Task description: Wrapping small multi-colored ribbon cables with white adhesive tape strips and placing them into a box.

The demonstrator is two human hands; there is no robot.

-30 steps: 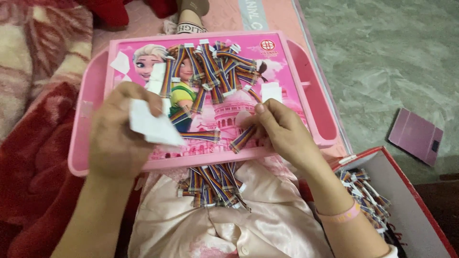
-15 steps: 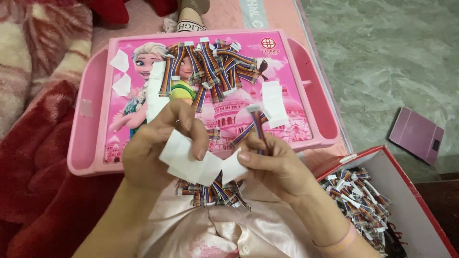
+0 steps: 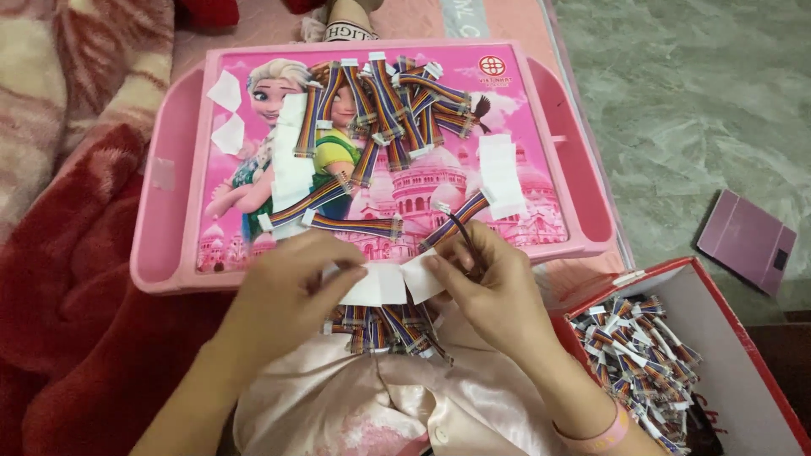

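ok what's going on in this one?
A person sits with a pink lap tray in front of them. Both hands meet at the tray's near edge: the left hand and right hand pinch a strip of white paper tabs between them, and the right hand also grips a rainbow ribbon cable. More cables are heaped at the tray's far side, some lie in the lap, and a red box to the right holds many.

Glossy pink plastic tray, matt white paper strip, satiny cloth.
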